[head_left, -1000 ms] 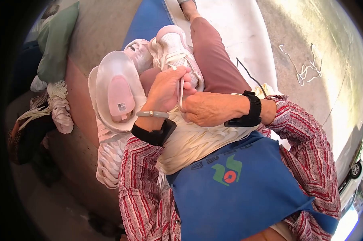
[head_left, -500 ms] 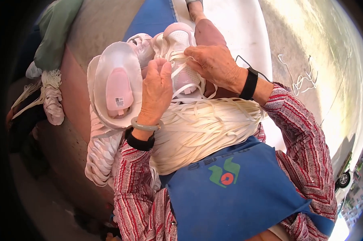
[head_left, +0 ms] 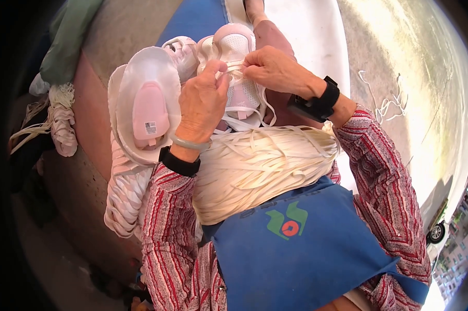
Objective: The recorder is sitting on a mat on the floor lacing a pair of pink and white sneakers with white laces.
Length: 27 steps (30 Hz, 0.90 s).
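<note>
The left hand (head_left: 205, 101) and right hand (head_left: 278, 70) are over a white and pink shoe (head_left: 240, 96), which sits toe-away just beyond the lace bundle (head_left: 265, 168) on the person's lap. The right hand's fingers are pressed together, pinching a cream lace (head_left: 234, 67) at the shoe's front. The left thumb and index close on the same lace, though the exact contact is hard to make out; the other left fingers are hidden behind the hand.

The blue apron (head_left: 317, 269) bears a green and orange-red emblem (head_left: 287, 222). Dark lettering above it is faint and partly lost in a fold. On the left, a pink piece (head_left: 150, 106) inside a white shell (head_left: 128, 88) carries a small white label (head_left: 150, 127), its print too fine to read.

A second shoe (head_left: 182, 54) is partly covered by the left hand and shell; another toe behind the laced shoe shows only in part. Loose laces (head_left: 387, 106) lie on the floor (head_left: 415, 140) at right. A car wheel (head_left: 436, 233) shows near the rim, the car cut off. The lower left is too dark to tell.
</note>
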{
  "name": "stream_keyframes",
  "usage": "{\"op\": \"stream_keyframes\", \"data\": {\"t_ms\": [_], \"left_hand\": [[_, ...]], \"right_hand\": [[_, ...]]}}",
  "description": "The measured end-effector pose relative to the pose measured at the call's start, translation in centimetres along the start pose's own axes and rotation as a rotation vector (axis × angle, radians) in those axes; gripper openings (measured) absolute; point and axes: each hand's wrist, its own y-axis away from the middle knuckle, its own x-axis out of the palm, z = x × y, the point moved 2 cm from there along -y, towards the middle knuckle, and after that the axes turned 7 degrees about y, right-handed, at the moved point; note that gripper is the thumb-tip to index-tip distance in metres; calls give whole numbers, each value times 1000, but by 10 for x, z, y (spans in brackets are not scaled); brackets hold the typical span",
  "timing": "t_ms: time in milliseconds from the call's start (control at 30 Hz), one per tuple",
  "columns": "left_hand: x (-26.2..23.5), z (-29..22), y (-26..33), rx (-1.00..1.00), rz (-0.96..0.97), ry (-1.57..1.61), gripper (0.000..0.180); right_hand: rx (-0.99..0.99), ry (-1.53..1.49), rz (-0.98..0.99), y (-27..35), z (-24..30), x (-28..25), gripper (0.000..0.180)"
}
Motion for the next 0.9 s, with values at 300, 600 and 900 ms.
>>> {"op": "stream_keyframes", "data": {"t_ms": [300, 600, 900], "left_hand": [[6, -6, -7, 166, 1, -172, 9], [-5, 8, 11, -57, 52, 216, 9], [-13, -19, 19, -84, 143, 164, 15]], "right_hand": [[24, 190, -394, 17, 1, 6, 27], [33, -21, -378, 28, -17, 1, 22], [-36, 187, -431, 27, -3, 11, 19]]}}
